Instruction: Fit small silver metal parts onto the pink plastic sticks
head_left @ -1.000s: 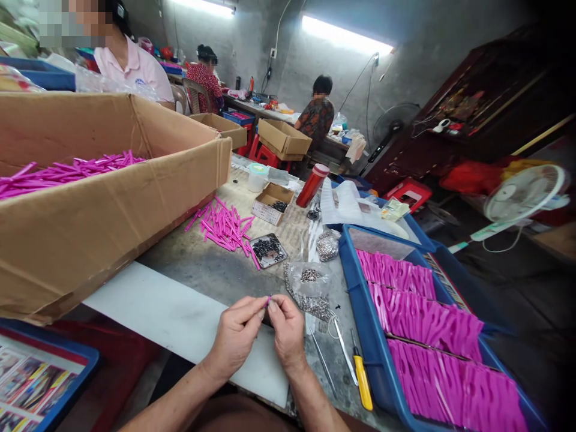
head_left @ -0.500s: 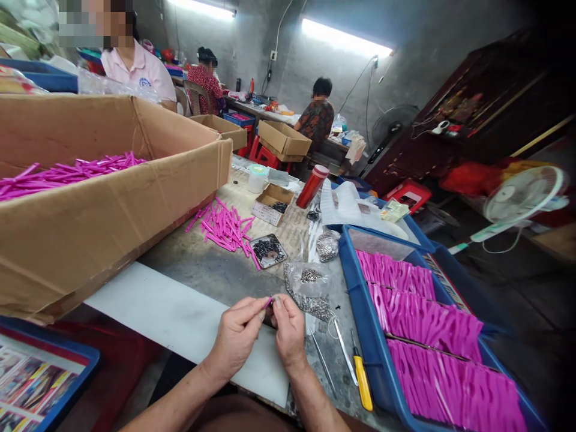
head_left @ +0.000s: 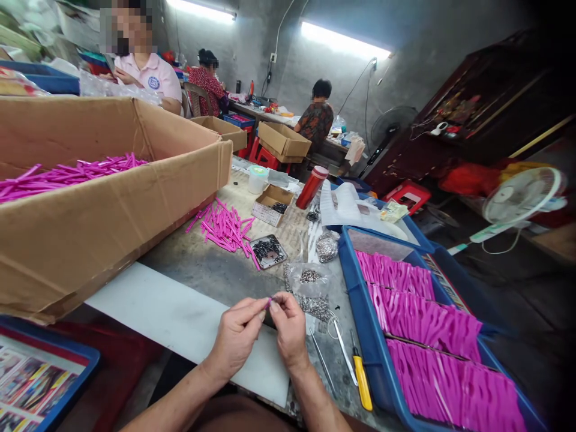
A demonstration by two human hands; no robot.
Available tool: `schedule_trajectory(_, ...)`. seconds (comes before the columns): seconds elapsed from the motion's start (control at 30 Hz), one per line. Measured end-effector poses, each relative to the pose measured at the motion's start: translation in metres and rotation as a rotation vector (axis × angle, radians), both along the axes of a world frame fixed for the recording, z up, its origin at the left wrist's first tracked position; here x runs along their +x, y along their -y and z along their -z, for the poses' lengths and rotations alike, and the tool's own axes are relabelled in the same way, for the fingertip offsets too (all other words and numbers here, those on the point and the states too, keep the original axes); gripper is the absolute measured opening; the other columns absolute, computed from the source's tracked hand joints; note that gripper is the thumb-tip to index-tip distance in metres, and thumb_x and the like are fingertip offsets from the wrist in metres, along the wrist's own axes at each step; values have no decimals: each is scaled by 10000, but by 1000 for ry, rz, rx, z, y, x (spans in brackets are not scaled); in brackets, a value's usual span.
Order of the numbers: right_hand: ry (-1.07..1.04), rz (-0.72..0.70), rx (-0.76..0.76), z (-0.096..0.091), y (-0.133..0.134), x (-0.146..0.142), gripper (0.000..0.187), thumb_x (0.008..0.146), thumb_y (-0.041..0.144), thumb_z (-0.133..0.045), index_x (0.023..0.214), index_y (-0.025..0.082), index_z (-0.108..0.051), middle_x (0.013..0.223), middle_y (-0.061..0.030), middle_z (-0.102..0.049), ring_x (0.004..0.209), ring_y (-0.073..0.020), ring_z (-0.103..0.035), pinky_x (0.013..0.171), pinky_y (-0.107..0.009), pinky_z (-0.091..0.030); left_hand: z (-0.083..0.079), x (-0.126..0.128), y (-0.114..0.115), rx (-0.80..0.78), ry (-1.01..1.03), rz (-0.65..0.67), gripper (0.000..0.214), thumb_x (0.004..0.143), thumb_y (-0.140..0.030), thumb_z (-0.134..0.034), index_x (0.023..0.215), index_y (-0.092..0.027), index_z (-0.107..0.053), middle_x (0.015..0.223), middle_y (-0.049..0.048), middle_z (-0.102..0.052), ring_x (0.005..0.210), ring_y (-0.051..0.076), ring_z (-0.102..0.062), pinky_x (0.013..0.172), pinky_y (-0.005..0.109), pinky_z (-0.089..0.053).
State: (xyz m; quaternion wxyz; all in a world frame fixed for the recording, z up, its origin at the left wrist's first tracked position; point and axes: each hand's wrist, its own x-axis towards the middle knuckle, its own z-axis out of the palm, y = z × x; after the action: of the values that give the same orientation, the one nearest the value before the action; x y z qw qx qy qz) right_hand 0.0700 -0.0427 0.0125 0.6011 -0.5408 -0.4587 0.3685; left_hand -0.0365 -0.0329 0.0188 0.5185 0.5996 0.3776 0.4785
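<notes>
Close together over the near edge of the bench, my left hand [head_left: 240,333] and my right hand [head_left: 289,327] meet at the fingertips. My left fingers pinch a small magenta plastic piece [head_left: 269,302], mostly hidden by the fingers. The right thumb and fingertips press at its other end; whether they hold a separate small part cannot be made out. Beyond the hands lie a loose pile of magenta sticks [head_left: 227,225] and a square dish of small black parts [head_left: 269,251]. A bag of small metal parts [head_left: 310,276] lies just past my right hand.
A large cardboard box [head_left: 112,234] of magenta sticks stands left. On the right are tweezers [head_left: 323,363], a yellow-handled screwdriver [head_left: 362,381] and a blue crate [head_left: 375,354] with rows of magenta pieces. A red flask [head_left: 312,187] stands farther back. Several people sit beyond.
My right fingertips have shifted slightly, the thumb now nearer the magenta piece. The left hand stays almost still. The person in the pale pink shirt has moved to the right, a hand now showing.
</notes>
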Motion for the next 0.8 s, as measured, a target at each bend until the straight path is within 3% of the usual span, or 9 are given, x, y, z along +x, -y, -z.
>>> schedule_trajectory(0.23,-25,-73,-44,1,0,2,291,786,371,-405,571,175,-423,504,54,-328,460,-88,-303,428,-203,-268,-1,1,1,0,15,1,254,740,-156,-470,936,-152,-631,685,19,-494,445,59,-404,385,170,-362)
schedule_trajectory(0.43,-53,-60,-14,0,0,2,169,714,334,-526,698,170,-488,618,30,-441,571,-105,-403,526,-213,-340,-3,0,0,-3,2,6,251,744,-173,-467,928,-148,-636,654,11,-487,434,60,-397,382,174,-358)
schedule_trajectory(0.63,-73,-91,-43,1,0,2,306,784,394,-404,567,178,-414,498,59,-306,448,-86,-295,421,-204,-260,-1,1,0,16,-8,2,256,746,-182,-471,944,-156,-632,668,21,-505,441,65,-411,386,172,-371)
schedule_trajectory(0.8,-48,-45,-9,2,1,2,177,714,349,-522,705,176,-483,616,26,-438,567,-111,-409,525,-220,-348,-4,2,0,9,-4,3,252,743,-186,-474,932,-157,-638,642,15,-492,435,65,-406,376,169,-368)
